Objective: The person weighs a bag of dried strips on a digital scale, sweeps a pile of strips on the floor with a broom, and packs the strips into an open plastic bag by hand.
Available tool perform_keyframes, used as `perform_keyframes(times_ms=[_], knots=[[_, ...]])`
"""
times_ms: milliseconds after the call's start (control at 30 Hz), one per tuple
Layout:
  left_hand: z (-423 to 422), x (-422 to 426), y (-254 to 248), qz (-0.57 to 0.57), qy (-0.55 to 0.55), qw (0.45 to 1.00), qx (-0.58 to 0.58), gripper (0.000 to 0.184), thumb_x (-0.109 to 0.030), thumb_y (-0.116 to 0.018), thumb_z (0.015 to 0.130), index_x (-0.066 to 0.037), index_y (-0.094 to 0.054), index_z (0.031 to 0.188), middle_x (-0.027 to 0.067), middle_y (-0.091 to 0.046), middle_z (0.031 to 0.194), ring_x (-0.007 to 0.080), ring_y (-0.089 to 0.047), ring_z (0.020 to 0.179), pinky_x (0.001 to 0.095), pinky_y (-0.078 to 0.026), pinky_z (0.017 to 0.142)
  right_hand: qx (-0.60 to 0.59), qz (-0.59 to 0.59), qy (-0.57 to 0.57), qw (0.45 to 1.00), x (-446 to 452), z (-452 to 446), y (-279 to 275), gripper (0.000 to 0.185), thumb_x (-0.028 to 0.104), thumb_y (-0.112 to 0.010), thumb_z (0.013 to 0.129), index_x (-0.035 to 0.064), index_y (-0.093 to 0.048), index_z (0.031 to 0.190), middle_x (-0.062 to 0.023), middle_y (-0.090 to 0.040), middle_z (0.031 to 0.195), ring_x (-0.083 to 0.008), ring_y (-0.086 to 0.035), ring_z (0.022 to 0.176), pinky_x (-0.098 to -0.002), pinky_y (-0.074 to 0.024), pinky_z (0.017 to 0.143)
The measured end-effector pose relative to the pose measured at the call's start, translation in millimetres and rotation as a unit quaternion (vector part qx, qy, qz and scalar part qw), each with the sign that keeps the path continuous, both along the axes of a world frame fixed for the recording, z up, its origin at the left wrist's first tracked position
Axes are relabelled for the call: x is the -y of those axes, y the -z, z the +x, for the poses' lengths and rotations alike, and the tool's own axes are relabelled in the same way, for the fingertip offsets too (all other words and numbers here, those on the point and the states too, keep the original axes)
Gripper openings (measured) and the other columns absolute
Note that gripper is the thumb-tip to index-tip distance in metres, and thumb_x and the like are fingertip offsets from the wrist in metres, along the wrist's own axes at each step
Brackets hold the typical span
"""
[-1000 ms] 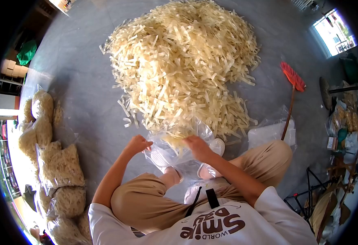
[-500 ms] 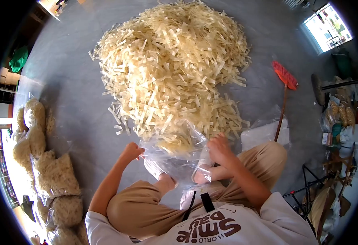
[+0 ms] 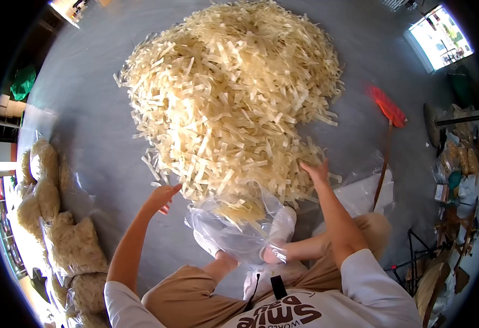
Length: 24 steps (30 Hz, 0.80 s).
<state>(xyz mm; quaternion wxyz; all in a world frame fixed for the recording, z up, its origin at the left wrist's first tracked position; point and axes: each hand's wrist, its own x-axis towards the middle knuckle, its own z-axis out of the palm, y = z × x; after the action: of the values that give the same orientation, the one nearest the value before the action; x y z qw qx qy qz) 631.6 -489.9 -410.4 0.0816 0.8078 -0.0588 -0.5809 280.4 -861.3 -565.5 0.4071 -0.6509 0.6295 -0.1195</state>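
Note:
A large heap of pale yellow flat strips covers the floor in front of me. At its near edge a clear plastic bag lies with its mouth towards the heap, between my shoes, and some strips are inside the mouth. My left hand is open at the heap's near left edge, beside the bag and holding nothing. On the other side, my right hand reaches to the heap's right edge, open with thumb and fingers apart. Whether its fingertips touch strips I cannot tell.
Filled clear bags are stacked on the left. To the right lie a red-headed broom and a white flat piece under clear plastic. A black metal frame and assorted goods stand along the right side.
Both hands have let go of the plastic bag's rim and moved apart. My right hand has gone forward to the heap, my left outward and slightly forward. The bag has settled lower.

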Motion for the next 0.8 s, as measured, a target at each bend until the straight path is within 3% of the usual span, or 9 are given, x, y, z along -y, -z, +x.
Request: perform_keyframes(times_ms=[67, 133, 267, 400, 500, 600, 700, 733, 800], knots=[[16, -12, 24, -0.03, -0.047, 0.997, 0.053, 0.084, -0.064, -0.053, 0.073, -0.005, -0.033, 0.128, 0.0224, -0.04, 0.125, 0.0328, -0.052, 0.101, 0.0441, -0.052, 0.067, -0.151, 0.038, 0.118, 0.981, 6, -8, -12, 0.117, 0.033, -0.085, 0.051, 0.004, -0.012, 0.138, -0.0191, -0.025, 0.137, -0.0312, -0.035, 0.121, -0.0403, -0.0363, 0.096], [28, -18, 46, -0.045, -0.161, 0.986, 0.028, 0.113, -0.059, -0.065, 0.066, -0.013, 0.007, 0.139, 0.0204, -0.011, 0.142, 0.0356, -0.019, 0.13, 0.0563, -0.041, 0.084, -0.052, 0.081, 0.255, 0.962, 3, -18, -3, 0.12, 0.039, -0.084, 0.051, 0.0054, -0.009, 0.138, -0.0195, -0.024, 0.137, -0.0309, -0.034, 0.122, -0.0408, -0.035, 0.099], [1, -24, 138, -0.037, -0.272, 0.952, 0.134, 0.131, -0.06, -0.076, 0.05, -0.02, 0.011, 0.139, 0.0271, 0.016, 0.14, 0.0421, 0.01, 0.13, 0.0573, -0.014, 0.102, -0.059, 0.052, 0.189, 0.979, -3, -1, -5, 0.116, 0.04, -0.082, 0.054, 0.008, -0.01, 0.139, -0.0182, -0.023, 0.138, -0.0302, -0.033, 0.123, -0.0405, -0.035, 0.098], [-29, 42, 123, -0.142, -0.192, 0.956, 0.172, 0.136, -0.052, -0.083, 0.042, -0.02, 0.007, 0.139, 0.029, 0.004, 0.139, 0.041, 0.002, 0.13, 0.0548, -0.02, 0.102, -0.012, 0.146, -0.064, 0.987, -25, 69, -58, 0.108, 0.036, -0.08, 0.059, 0.0073, -0.013, 0.138, -0.0152, -0.031, 0.136, -0.0281, -0.033, 0.123, -0.0374, -0.0331, 0.098], [-50, 54, 173, -0.303, -0.125, 0.927, 0.182, 0.134, -0.041, -0.087, 0.041, -0.015, -0.001, 0.14, 0.0242, -0.012, 0.136, 0.0365, -0.017, 0.127, 0.0431, -0.029, 0.102, 0.058, 0.138, -0.115, 0.982, -51, 95, -26, 0.089, 0.03, -0.078, 0.061, 0.002, -0.029, 0.129, -0.0157, -0.043, 0.125, -0.0274, -0.043, 0.114, -0.0358, -0.0346, 0.096], [-69, 88, 123, -0.415, -0.234, 0.879, -0.005, 0.124, -0.02, -0.087, 0.048, -0.004, -0.004, 0.138, 0.0175, -0.017, 0.136, 0.0244, -0.032, 0.121, 0.0359, -0.035, 0.098, 0.22, 0.227, -0.152, 0.936, -78, 125, -42, 0.081, 0.025, -0.079, 0.061, 0.0005, -0.036, 0.125, -0.0154, -0.048, 0.119, -0.0256, -0.047, 0.109, -0.0352, -0.0375, 0.092], [-78, 93, 138, -0.427, -0.194, 0.883, 0.008, 0.107, -0.003, -0.077, 0.063, -0.015, -0.003, 0.14, 0.0078, -0.047, 0.121, 0.0183, -0.047, 0.11, 0.0328, -0.043, 0.089, 0.291, 0.344, -0.137, 0.882, -103, 147, -79, 0.082, 0.022, -0.079, 0.06, 0.0013, -0.034, 0.126, -0.0144, -0.047, 0.118, -0.0234, -0.047, 0.107, -0.0354, -0.0394, 0.09], [-83, 101, 107, -0.424, -0.302, 0.846, -0.116, 0.093, 0.0, -0.072, 0.067, -0.014, -0.014, 0.138, 0.0055, -0.051, 0.116, 0.0158, -0.049, 0.106, 0.0306, -0.044, 0.087, 0.307, 0.34, -0.147, 0.877, -109, 151, -75, 0.08, 0.021, -0.077, 0.062, 0.0029, -0.033, 0.127, -0.0131, -0.047, 0.116, -0.0212, -0.048, 0.105, -0.0345, -0.0414, 0.088], [-82, 108, 93, -0.449, -0.263, 0.849, -0.094, 0.085, 0.002, -0.071, 0.068, -0.013, -0.022, 0.136, 0.0049, -0.051, 0.115, 0.0147, -0.051, 0.104, 0.0299, -0.045, 0.086, 0.339, 0.342, -0.136, 0.866, -114, 154, -82, 0.08, 0.021, -0.075, 0.063, 0.0032, -0.032, 0.127, -0.013, -0.047, 0.116, -0.0215, -0.048, 0.105, -0.0346, -0.0413, 0.088]])
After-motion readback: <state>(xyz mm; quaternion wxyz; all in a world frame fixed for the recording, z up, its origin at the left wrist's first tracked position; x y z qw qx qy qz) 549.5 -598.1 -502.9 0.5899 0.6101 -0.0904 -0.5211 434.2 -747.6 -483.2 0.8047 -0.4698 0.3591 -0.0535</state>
